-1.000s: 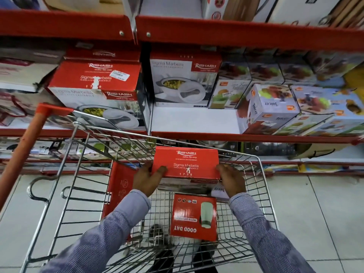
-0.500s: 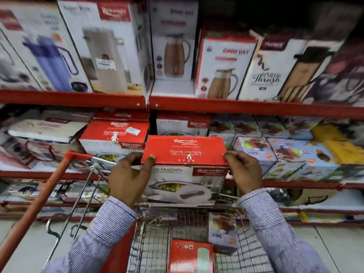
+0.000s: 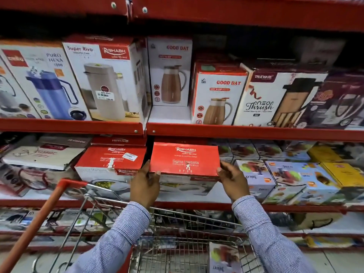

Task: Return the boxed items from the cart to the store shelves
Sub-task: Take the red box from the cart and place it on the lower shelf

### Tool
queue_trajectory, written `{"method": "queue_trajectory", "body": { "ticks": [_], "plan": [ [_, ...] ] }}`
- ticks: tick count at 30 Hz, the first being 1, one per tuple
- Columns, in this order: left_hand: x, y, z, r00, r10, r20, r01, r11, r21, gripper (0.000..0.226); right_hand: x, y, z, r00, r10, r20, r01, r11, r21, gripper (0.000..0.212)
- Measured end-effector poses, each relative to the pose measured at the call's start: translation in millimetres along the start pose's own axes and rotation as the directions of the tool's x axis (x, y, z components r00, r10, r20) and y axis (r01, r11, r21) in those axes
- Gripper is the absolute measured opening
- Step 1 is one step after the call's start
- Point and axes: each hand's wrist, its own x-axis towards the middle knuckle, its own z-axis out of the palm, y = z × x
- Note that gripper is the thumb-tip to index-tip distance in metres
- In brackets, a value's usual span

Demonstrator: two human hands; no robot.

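Note:
A red-topped Sigma Marbella casserole box [image 3: 185, 159] sits at the front of the middle shelf [image 3: 246, 132], in the gap beside a matching stack of casserole boxes [image 3: 110, 160]. My left hand [image 3: 144, 184] grips its left front corner and my right hand [image 3: 232, 180] grips its right front corner. Below my arms is the wire shopping cart [image 3: 177, 251], with a juicer box [image 3: 223, 259] lying in its basket.
Jug and flask boxes [image 3: 216, 95] fill the upper shelf. Juicer boxes [image 3: 285, 180] crowd the shelf to the right of the held box. The cart's orange handle [image 3: 39, 221] slants at lower left. Flat packs [image 3: 39, 154] lie stacked at far left.
Both hands lifted the casserole box out of the cart and carried it forward onto the middle shelf. The view tilted up towards the shelves.

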Motion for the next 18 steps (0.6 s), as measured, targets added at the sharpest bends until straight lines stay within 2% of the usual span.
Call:
{"method": "queue_trajectory", "body": {
  "ticks": [3, 10, 14, 18],
  "plan": [
    [5.9, -11.2, 10.5, 0.997, -0.057, 0.056, 0.057, 0.998, 0.005, 0.053, 7.9, 9.6, 6.5, 0.999, 0.011, 0.033, -0.007, 0.994, -0.111, 0.038],
    [12.4, -22.8, 20.8, 0.99, -0.123, 0.063, 0.123, 0.992, 0.014, 0.056, 20.7, 20.1, 18.0, 0.998, 0.012, 0.067, 0.001, 0.982, -0.191, 0.039],
    [16.8, -15.9, 21.1, 0.983, -0.173, 0.065, 0.175, 0.984, -0.03, 0.06, 26.5, 19.0, 22.8, 0.998, 0.001, 0.069, 0.014, 0.974, -0.225, 0.04],
    [17.2, -13.9, 20.2, 0.985, -0.154, 0.073, 0.159, 0.986, -0.054, 0.065, 28.4, 17.7, 25.3, 0.997, 0.003, 0.076, 0.012, 0.982, -0.189, 0.04]
  ]
}}
